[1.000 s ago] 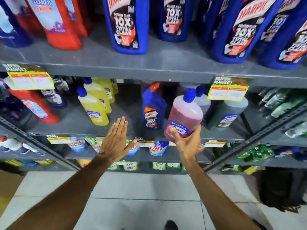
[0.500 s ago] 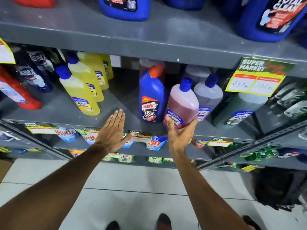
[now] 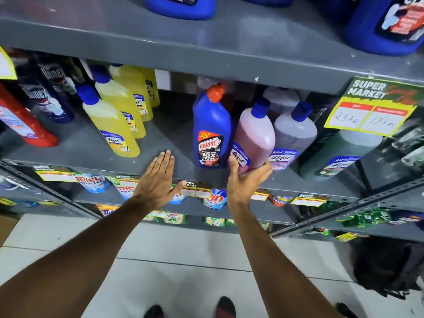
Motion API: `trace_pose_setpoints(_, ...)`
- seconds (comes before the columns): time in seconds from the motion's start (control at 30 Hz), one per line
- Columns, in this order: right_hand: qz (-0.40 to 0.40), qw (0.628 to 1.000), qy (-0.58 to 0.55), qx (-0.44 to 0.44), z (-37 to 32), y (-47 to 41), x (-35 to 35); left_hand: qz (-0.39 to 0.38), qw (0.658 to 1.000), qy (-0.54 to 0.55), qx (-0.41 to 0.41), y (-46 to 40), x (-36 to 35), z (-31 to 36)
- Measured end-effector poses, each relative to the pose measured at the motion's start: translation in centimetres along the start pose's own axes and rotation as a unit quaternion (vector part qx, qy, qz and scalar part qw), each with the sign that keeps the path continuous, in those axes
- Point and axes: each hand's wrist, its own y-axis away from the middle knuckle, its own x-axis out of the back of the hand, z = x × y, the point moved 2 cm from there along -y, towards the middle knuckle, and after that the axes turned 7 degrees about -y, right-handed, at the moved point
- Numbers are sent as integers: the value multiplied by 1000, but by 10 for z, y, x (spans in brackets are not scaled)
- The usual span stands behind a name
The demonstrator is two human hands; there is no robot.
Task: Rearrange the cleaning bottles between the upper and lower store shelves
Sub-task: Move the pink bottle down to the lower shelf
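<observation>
My right hand [image 3: 246, 180] grips the base of a pink Lizol bottle [image 3: 254, 136] with a blue cap, tilted back on the lower grey shelf [image 3: 91, 145]. The pink bottle stands between a blue Harpic bottle [image 3: 212, 131] with an orange cap on its left and a pale lilac Lizol bottle [image 3: 293, 134] on its right. My left hand [image 3: 158, 182] hovers flat and open at the shelf's front edge, holding nothing. Big blue Harpic jugs [image 3: 380, 24] stand on the upper shelf [image 3: 229, 49].
Yellow Lizol bottles [image 3: 112, 125] stand in a row left of a bare patch of shelf. Dark Domex bottles [image 3: 43, 97] and a red bottle [image 3: 25, 125] are at far left. A green Lizol bottle [image 3: 339, 152] sits right. A price tag [image 3: 371, 109] hangs from the upper shelf. Detergent pouches [image 3: 94, 182] fill shelves below.
The right hand has carried the pink bottle down and back into the lower shelf, beside the Harpic bottle. The view has tipped downward. The left hand stays open near the shelf edge.
</observation>
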Motion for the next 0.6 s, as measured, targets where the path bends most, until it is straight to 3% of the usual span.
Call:
trace_pose_setpoints(0.2, 46, 997, 30, 45, -18, 13, 12, -5, 1000, 3, 7, 0, 3, 0)
trace_pose_setpoints(0.3, 70, 990, 40, 120, -50, 36, 22, -3, 1000, 4, 12, -1, 5, 1)
trace_pose_setpoints(0.43, -64, 966, 65, 243, -91, 52, 9, 10, 1000, 16, 9, 1, 4, 2)
trace_pose_setpoints(0.6, -214, 932, 182, 229, -135, 21, -40, 9, 999, 34, 14, 1, 0, 1)
